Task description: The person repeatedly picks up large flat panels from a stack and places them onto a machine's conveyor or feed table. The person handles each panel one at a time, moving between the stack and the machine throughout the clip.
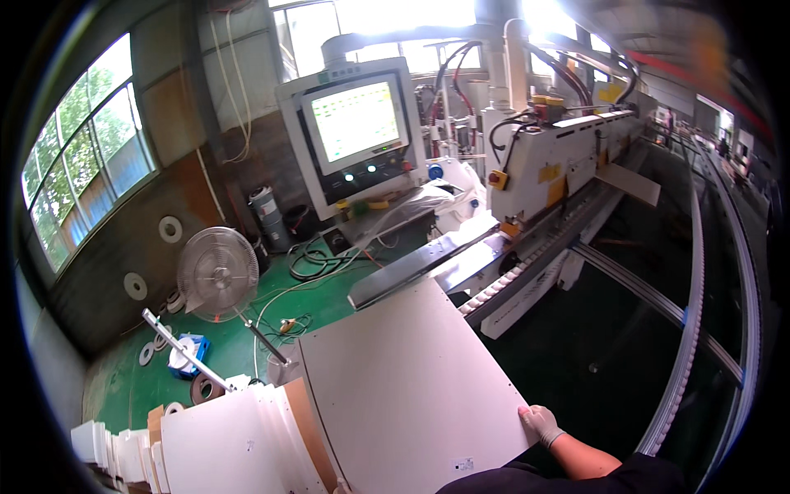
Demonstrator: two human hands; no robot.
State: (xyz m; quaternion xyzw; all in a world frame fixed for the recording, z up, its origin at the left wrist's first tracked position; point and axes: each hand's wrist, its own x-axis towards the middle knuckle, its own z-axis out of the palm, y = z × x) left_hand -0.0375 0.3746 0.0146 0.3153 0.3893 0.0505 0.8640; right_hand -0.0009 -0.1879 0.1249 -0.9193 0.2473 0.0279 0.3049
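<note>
A large white panel point(403, 387) with small drilled holes and a label lies in front of me, its far end by the machine's infeed. My right hand point(541, 424), in a pale glove, grips the panel's right edge, thumb on top. At the bottom rim of the picture, only a sliver of my left hand point(341, 488) shows at the panel's near left edge. Its fingers appear closed on that edge, mostly out of sight.
Left of the panel stand stacked white boards point(239, 445). A fan point(218, 276) and cables point(321, 262) are on the green floor. Ahead is a long machine point(551, 165) with a lit control screen point(354, 119). Metal rails point(691, 329) run along the right.
</note>
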